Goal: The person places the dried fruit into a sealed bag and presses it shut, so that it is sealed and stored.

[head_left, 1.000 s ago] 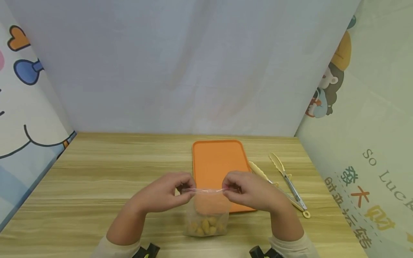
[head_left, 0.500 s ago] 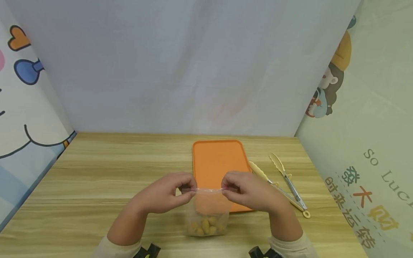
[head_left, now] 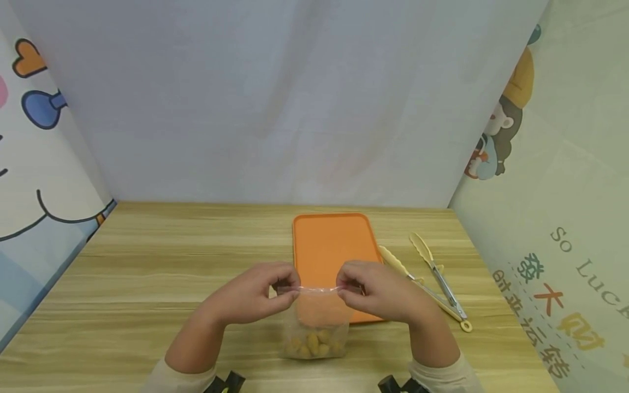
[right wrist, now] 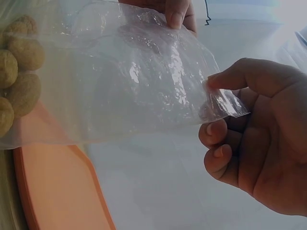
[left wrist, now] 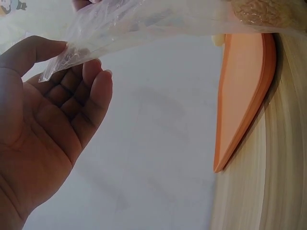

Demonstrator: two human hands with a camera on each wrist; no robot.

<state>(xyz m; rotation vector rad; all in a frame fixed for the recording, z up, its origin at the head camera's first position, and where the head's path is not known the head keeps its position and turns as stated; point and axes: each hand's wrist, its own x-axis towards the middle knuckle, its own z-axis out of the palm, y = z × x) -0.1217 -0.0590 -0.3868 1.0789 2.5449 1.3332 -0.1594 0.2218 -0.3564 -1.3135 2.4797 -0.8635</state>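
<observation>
A clear plastic bag (head_left: 316, 319) hangs upright between both hands near the front of the table. Brown, roundish walnuts (right wrist: 25, 88) lie in its bottom; their wrinkled shells (left wrist: 268, 13) show through the plastic in the left wrist view. My left hand (head_left: 257, 292) pinches the left corner of the bag's top edge between thumb and curled fingers. At the opposite corner, my right hand (head_left: 375, 289) pinches that same edge. The top edge is drawn nearly straight between them. Whether the bag's mouth is sealed, I cannot tell.
Behind the bag lies an orange tray (head_left: 334, 240), partly covered by the bag and right hand. Spread tongs (head_left: 444, 286) with pale yellow tips rest to its right. The wood-grain table (head_left: 196, 234) ends at a pale cloth (head_left: 275, 109) behind.
Almost nothing differs. Both hands have crept very slightly closer together along the bag's top edge, keeping their pinch.
</observation>
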